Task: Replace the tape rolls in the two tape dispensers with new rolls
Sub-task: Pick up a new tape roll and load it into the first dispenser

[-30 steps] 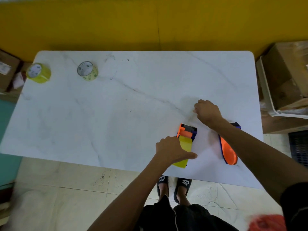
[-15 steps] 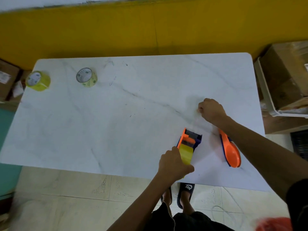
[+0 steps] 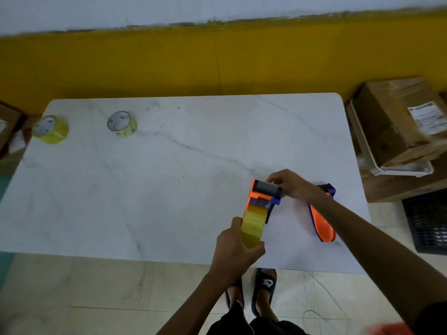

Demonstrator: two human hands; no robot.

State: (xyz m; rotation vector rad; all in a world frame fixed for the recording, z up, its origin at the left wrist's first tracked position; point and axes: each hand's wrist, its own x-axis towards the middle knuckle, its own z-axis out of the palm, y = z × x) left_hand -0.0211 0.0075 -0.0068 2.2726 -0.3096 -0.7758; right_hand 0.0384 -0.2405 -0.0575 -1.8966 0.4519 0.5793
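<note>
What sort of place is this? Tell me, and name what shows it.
Probably a packing or shipping room. Cardboard boxes, one with a printed label, are stacked beside a white marble-look table. Two orange tape dispensers and two spare yellow tape rolls lie on the table.

Glossy plastic dispenser [image 3: 263, 197], marbled smooth table [image 3: 169, 177]

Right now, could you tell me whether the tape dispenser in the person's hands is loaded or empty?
Loaded: a yellow tape roll sits in the dispenser, gripped by the left hand, while the right hand holds its head.
</note>
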